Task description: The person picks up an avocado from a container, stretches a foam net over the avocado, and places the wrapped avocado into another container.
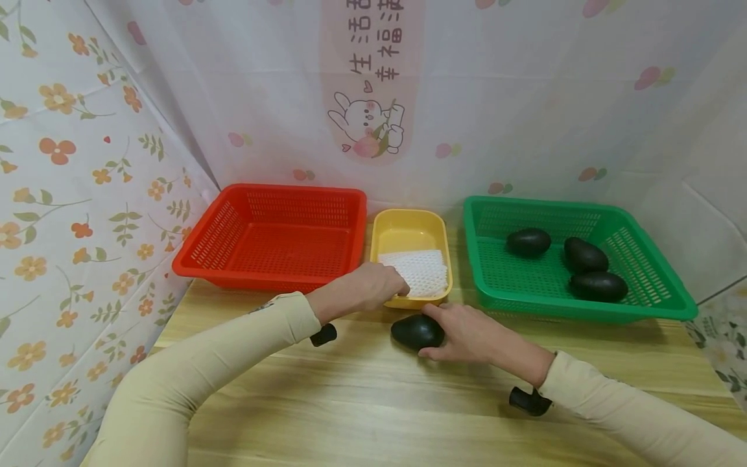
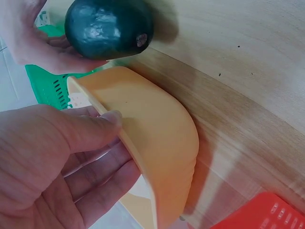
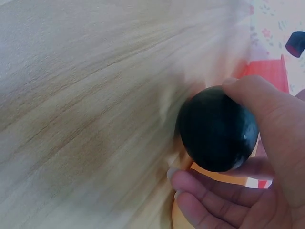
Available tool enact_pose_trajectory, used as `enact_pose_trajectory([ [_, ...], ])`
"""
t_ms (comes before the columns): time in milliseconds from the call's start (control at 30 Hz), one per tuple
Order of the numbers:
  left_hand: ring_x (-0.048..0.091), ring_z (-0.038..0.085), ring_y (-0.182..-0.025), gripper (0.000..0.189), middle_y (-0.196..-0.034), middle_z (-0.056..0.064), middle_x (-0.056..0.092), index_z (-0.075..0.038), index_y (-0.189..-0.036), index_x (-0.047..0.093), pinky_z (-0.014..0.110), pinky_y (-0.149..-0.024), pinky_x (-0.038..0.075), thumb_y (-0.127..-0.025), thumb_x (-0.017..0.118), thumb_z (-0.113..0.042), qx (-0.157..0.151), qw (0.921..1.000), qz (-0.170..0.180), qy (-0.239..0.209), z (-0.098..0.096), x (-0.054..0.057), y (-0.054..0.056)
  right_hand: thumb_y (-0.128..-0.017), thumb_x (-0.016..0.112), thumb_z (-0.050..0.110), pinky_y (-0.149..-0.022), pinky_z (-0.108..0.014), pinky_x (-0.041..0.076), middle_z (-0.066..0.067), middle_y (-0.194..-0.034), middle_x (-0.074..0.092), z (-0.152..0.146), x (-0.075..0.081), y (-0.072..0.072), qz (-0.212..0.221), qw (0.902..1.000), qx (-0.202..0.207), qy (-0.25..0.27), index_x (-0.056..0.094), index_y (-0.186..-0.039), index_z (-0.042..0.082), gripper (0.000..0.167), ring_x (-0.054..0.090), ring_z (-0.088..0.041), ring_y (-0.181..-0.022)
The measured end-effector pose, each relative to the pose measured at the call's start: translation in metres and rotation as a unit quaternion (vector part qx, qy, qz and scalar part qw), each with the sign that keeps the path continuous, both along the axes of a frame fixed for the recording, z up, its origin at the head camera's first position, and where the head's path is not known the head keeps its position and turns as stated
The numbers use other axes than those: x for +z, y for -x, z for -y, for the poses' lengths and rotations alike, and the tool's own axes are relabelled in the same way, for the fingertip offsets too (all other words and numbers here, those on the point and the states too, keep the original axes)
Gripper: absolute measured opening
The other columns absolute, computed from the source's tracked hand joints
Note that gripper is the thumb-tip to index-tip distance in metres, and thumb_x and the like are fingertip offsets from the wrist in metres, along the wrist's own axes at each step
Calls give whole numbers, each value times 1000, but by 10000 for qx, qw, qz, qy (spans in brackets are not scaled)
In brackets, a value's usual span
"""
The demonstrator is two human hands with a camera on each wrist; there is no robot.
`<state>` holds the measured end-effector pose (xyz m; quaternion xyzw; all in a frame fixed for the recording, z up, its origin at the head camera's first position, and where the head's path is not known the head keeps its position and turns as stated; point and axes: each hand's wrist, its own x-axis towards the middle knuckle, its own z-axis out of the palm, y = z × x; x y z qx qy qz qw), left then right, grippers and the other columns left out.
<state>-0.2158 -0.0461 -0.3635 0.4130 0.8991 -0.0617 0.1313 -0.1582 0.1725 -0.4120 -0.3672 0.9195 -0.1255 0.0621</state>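
Note:
In the head view my left hand (image 1: 373,285) is at the front rim of a small yellow container (image 1: 408,219). Its thumb lies over the rim and its fingers are inside, pinching the wall, as the left wrist view shows. White foam netting (image 1: 417,269) lies inside the container; my hand partly covers it. Just in front, my right hand (image 1: 467,332) grips a dark, glossy avocado (image 1: 415,332) between thumb and fingers. The same avocado (image 3: 217,129) shows end-on in the right wrist view, close to the tabletop.
A red perforated basket (image 1: 292,250) with nothing visible in it stands left of the container. To the right, a green basket (image 1: 508,279) holds three avocados (image 1: 528,242). Behind them hangs a printed curtain (image 1: 262,97). The wooden table (image 1: 373,402) extends toward me.

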Motion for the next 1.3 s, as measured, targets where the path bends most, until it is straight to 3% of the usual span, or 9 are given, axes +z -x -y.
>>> enact_pose_trajectory([
  [300,59,15,-82,30,-102,-1,70,-21,-124,73,25,-74,52,-95,72,-12,27,9999,31,-115,0,2,0,-81,85,48,-65,-30,53,1,-94,64,-5,7,0,142,9998,-162,32,61,-119,11,58,56,-12,-74],
  [567,60,16,-83,31,-100,-1,71,-21,-124,73,26,-74,52,-94,73,-11,-27,10000,-25,-86,-1,3,0,-82,84,46,-55,-27,42,4,-79,57,-10,11,0,212,9995,-43,240,61,-125,9,61,47,-11,-64],
  [767,61,16,-84,30,-104,-1,72,-21,-123,74,28,-73,53,-95,71,-10,-81,9999,-21,-94,-1,2,2,-82,83,50,-60,-29,51,-2,-91,67,-13,14,-1,225,9993,-253,126,62,-128,10,65,61,-14,-74],
  [933,61,16,-85,30,-109,1,71,-20,-124,73,27,-75,53,-95,72,-11,-21,9997,200,-168,1,3,3,-83,82,49,-63,-29,54,-5,-104,71,-16,17,-2,230,9991,-238,246,63,-127,9,62,68,-19,-81],
  [1300,60,17,-84,27,-109,1,72,-18,-121,74,26,-75,53,-95,72,-12,-21,9990,313,-324,2,4,3,-85,80,49,-64,-30,54,-7,-100,71,-24,16,-3,287,9990,-182,301,61,-135,9,67,67,-19,-81],
])
